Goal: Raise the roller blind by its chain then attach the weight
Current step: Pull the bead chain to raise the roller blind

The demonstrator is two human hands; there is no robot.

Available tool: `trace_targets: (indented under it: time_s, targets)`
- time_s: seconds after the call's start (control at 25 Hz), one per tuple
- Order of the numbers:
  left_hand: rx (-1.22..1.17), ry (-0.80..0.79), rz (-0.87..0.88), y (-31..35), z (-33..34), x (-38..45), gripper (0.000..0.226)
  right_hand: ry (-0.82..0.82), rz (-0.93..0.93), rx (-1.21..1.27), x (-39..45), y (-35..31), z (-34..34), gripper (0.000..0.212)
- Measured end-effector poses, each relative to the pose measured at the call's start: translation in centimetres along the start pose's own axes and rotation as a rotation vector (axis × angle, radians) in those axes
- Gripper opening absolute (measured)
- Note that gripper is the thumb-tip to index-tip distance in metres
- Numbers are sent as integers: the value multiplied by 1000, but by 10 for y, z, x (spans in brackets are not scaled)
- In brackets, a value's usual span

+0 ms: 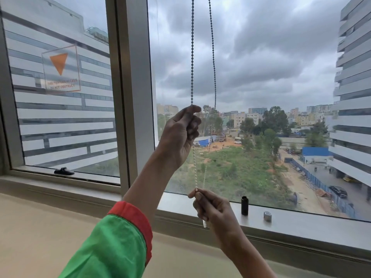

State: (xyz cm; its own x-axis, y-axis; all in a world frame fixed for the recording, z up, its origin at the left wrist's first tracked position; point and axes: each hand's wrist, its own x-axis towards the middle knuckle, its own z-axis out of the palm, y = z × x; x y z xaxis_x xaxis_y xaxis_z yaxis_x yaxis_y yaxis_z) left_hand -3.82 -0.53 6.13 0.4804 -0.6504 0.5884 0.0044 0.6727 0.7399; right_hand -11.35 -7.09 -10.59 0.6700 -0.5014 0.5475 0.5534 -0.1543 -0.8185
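With the blind out of view, the left hand point(178, 135) pinches the chain point(192, 57) high while the right hand point(212, 209) pinches its lower loop above the sill point(301, 221), so the black weight point(244, 205) standing there probably comes next.

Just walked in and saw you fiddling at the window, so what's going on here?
A person is working the roller blind's bead chain with both hands. The left hand pinches one strand up high, while the right hand grips the chain lower down, near its bottom end. No blind fabric shows in view. A small black cylinder and a small silver piece stand on the sill, untouched, possibly the weight parts still to be attached.
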Motion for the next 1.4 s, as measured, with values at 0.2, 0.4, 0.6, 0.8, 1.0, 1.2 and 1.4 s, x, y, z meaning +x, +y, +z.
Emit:
trace_targets:
  time_s: [0.2, 0.4, 0.6, 0.8, 1.0, 1.2, 1.4]
  targets:
    - [-58, -19, 45, -13, -3, -12, 28, -59, 90, -179, 4, -10, -15, 34]
    - [-71, -54, 61, -13, 3, -22, 29, 16, 29, -55, 45, -67, -3, 43]
    - [-134, -54, -34, -30, 2, -47, 19, -21, -136, 24, 79, -153, 24, 36]
    - [-96, -67, -97, -45, -8, -62, 25, 68, -189, -15, 76, -166, 49, 24]
    - [25, -89, -211, -39, -17, -58, 26, 110, -274, -73, 50, -134, 47, 22]
    - [153, 8, -146, -1, -9, -28, 32, 61, -222, -9, 26, -94, 29, 21]
    - [40, -21, -26, 42, 18, -6, 29, 15, -152, -59, 8, -67, 17, 23]
